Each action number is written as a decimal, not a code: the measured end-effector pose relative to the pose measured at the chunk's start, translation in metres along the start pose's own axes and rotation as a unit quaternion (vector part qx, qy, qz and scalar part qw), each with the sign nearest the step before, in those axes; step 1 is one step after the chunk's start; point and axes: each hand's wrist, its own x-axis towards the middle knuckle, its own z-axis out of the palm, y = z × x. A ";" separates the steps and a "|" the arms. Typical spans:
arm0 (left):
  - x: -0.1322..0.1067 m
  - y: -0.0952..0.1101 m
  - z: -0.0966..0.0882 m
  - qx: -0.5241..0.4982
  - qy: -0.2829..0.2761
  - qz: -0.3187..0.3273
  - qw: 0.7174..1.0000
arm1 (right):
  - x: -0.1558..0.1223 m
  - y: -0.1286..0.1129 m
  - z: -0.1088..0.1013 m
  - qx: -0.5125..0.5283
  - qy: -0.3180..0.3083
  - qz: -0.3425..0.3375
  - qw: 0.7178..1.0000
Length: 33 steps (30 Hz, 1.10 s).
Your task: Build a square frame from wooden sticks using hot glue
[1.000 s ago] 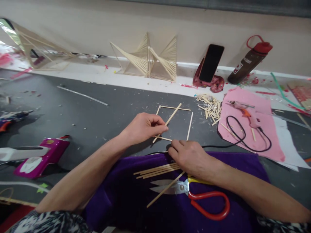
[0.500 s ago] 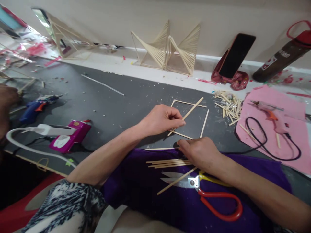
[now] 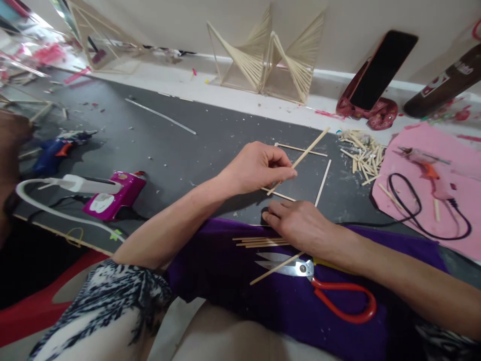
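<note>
My left hand (image 3: pixel 259 168) pinches a thin wooden stick (image 3: pixel 313 145), held slanting over a square outline of sticks (image 3: pixel 302 149) on the grey table. My right hand (image 3: pixel 300 223) is at the table's front edge with its fingers curled down; what the fingertips hold, if anything, is hidden. Beneath that hand, several loose sticks (image 3: pixel 259 242) lie on a purple cloth (image 3: pixel 214 271) over my lap. Scissors (image 3: pixel 300 268) with one red and one yellow handle rest on the cloth. A single stick (image 3: pixel 268 273) crosses their blades.
Cut stick pieces (image 3: pixel 364 155) are piled right of the square. A pink glue gun (image 3: pixel 438 183) with a black cord lies on pink sheet (image 3: pixel 406 145). Left are a blue glue gun (image 3: pixel 56 153), a magenta power socket (image 3: pixel 116 195) and another person's hand (image 3: pixel 13 140). Stick models (image 3: pixel 244 60) stand behind.
The view has tilted down slightly. My left hand still holds its stick over the square. My right fingers have curled in more at the table edge.
</note>
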 end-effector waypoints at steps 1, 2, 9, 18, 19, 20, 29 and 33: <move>0.000 0.000 0.000 0.000 0.002 0.002 1.000 | -0.001 -0.001 -0.001 -0.002 -0.004 0.009 1.000; 0.000 0.001 0.000 0.000 0.005 0.005 1.000 | -0.002 -0.003 -0.001 -0.003 -0.007 0.021 1.000; -0.003 0.005 0.000 0.013 0.001 0.018 1.000 | -0.009 -0.013 0.002 0.055 -0.011 0.075 0.996; -0.004 0.008 0.000 0.009 -0.006 0.014 1.000 | 0.009 -0.012 -0.005 0.043 -0.053 0.102 0.992; -0.004 0.007 -0.001 0.006 -0.007 0.011 1.000 | 0.011 -0.012 -0.007 0.033 -0.050 0.090 0.994; -0.004 0.007 -0.001 0.003 -0.008 0.007 1.000 | 0.013 -0.012 -0.009 0.024 -0.044 0.070 0.996; 0.004 0.000 -0.011 -0.045 0.014 -0.055 0.997 | -0.005 0.004 -0.016 -0.063 0.079 0.020 0.995; 0.006 -0.005 -0.010 -0.108 -0.030 -0.122 0.986 | -0.028 0.027 -0.030 -0.085 0.179 0.051 0.979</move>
